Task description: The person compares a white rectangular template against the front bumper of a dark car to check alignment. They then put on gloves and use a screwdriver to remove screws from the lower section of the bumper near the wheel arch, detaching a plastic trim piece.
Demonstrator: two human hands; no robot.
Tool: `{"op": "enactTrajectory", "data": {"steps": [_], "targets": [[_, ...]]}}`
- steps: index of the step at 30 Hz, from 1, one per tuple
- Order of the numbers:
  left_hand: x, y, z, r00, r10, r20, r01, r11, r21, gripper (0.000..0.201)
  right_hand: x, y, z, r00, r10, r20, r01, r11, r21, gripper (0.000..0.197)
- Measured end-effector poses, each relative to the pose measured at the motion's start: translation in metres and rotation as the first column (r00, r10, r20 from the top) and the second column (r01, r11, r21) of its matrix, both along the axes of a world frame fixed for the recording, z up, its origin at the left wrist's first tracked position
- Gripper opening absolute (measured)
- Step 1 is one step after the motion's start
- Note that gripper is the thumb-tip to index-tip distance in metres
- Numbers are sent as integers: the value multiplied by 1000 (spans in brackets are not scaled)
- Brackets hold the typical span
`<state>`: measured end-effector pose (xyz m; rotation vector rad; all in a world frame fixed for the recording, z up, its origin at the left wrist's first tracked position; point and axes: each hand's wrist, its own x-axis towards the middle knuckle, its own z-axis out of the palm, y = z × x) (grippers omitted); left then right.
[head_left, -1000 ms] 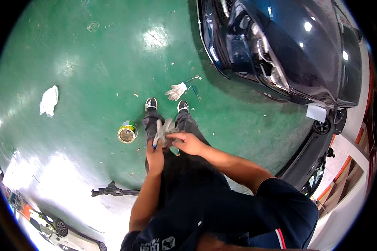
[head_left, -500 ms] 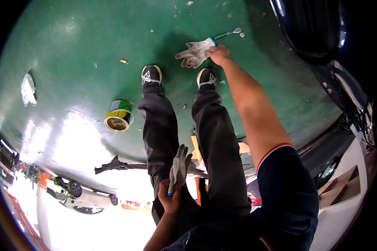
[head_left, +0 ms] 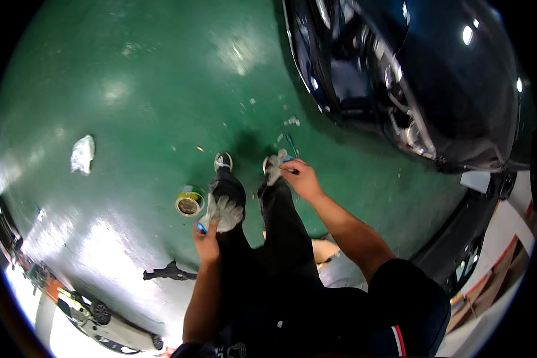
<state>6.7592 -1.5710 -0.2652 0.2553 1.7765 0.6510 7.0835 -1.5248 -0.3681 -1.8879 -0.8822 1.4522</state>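
Head view looks straight down onto a glossy green floor. Far to the left a crumpled white rag lies alone, well apart from everything else. Nearer the feet sits a roll of tape (yellow-green on its side), just beside the left shoe. The left hand is closed around a grey work glove, held in front of the left leg. The right hand grips a second grey glove with something blue at its edge, above the right foot. A dark car fills the upper right.
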Motion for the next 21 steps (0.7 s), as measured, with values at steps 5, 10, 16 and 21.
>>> {"op": "enactTrajectory", "data": {"steps": [5, 10, 16, 21], "targets": [[-12, 159, 74, 928, 152, 341, -227, 955, 192, 34, -2, 130, 159, 939, -36, -342, 46, 999, 22, 23], [-34, 295, 111, 872, 72, 483, -257, 909, 328, 34, -37, 247, 257, 960, 19, -279, 61, 959, 277, 46], [-53, 442, 137, 834, -374, 406, 197, 888, 415, 31, -129, 371, 309, 950, 211, 229, -290, 868, 404, 25], [-32, 514, 154, 592, -798, 113, 517, 484, 706, 52, -196, 440, 321, 920, 171, 352, -284, 911, 300, 30]]}}
